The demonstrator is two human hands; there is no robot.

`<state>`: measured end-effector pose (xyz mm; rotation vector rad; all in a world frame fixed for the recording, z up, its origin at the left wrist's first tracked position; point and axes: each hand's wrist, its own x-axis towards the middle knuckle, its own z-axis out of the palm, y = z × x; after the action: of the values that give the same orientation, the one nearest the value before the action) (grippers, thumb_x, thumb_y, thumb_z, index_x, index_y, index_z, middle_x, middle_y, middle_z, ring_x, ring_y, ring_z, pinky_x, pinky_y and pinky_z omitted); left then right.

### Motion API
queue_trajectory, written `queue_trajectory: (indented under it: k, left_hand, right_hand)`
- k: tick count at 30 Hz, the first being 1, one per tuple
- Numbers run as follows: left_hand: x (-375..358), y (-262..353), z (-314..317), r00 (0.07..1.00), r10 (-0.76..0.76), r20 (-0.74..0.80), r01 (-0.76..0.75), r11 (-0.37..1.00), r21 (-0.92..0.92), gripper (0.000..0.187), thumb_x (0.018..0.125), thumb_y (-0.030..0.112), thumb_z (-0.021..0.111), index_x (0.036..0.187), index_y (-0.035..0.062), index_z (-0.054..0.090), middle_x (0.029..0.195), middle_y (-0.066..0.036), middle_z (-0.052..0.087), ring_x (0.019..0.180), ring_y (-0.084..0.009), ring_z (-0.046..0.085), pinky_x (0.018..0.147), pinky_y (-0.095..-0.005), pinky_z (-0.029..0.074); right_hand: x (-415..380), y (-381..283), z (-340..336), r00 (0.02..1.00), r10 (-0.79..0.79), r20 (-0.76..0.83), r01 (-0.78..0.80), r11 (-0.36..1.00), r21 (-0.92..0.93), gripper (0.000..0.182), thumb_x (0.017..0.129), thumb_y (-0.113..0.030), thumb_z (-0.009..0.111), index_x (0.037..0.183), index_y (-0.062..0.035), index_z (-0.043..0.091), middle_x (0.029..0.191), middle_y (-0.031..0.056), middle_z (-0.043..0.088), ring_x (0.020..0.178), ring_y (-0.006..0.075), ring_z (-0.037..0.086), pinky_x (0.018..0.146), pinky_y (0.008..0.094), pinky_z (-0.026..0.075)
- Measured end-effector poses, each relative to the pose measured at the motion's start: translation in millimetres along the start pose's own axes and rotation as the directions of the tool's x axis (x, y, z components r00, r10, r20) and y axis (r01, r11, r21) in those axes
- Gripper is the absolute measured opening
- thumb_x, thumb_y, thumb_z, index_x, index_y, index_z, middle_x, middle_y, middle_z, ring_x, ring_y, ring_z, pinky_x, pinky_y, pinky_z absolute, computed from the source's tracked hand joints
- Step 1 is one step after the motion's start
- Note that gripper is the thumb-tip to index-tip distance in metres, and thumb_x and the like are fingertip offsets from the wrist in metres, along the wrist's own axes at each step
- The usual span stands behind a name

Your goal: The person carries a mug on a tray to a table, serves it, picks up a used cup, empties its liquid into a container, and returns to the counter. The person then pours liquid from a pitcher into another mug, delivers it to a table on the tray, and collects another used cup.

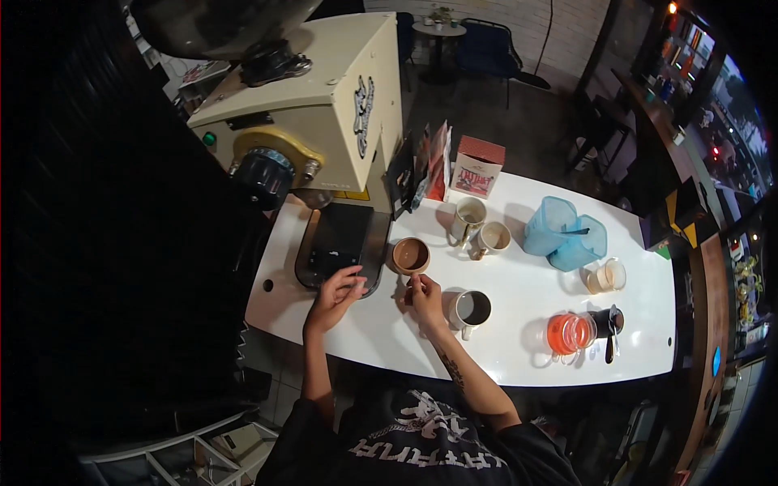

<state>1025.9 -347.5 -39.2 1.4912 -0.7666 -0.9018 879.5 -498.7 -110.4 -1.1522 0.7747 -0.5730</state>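
A small brown cup (411, 257) stands on the white table, its open top facing me. My right hand (426, 300) is closed at the cup's near side, thumb and fingers pinched together there; a handle, if there is one, is hidden by the fingers. My left hand (335, 298) has its fingers stretched out and holds nothing. It hovers at the near edge of a black scale (340, 239) under the grinder. Right of my right hand sits a white mug (470, 311) with a dark inside. Two more mugs, one (469, 217) behind the other (493, 237), stand farther back.
A large cream grinder (365, 105) rises at the left. On the table (519, 300) are blue plastic containers (559, 231), a red-and-white box (478, 168), a glass (608, 277), a glass server with red liquid (570, 333) and a dark jar with a spoon (606, 321).
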Motion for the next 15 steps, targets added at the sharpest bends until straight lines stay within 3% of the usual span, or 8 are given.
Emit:
queue_trajectory:
  k: [9, 15]
  left_hand:
    - [-7, -6, 14, 1.0, -0.011, -0.005, 0.011, 0.999, -0.049, 0.04, 0.095, 0.015, 0.056, 0.13, -0.0005, 0.045, 0.116, -0.016, 0.06, 0.102, -0.021, 0.063, 0.09, -0.0313, 0.051]
    - [8, -9, 27, 1.0, 0.024, 0.014, -0.023, 0.999, -0.03, 0.035, 0.092, 0.01, 0.06, 0.124, -0.0024, 0.051, 0.102, -0.013, 0.066, 0.097, -0.0182, 0.064, 0.088, -0.0304, 0.053]
  right_hand:
    - [31, -1, 18, 0.997, 0.054, 0.054, -0.056, 0.997, 0.052, 0.035, 0.101, -0.03, 0.043, 0.089, 0.0002, 0.055, 0.069, 0.0035, 0.054, 0.052, 0.01, 0.049, 0.051, 0.0262, 0.046]
    - [67, 17, 26, 0.999, 0.037, 0.025, -0.036, 0.999, -0.014, 0.036, 0.099, -0.034, 0.047, 0.096, 0.0017, 0.053, 0.071, 0.008, 0.058, 0.054, 0.0129, 0.053, 0.05, 0.0285, 0.047]
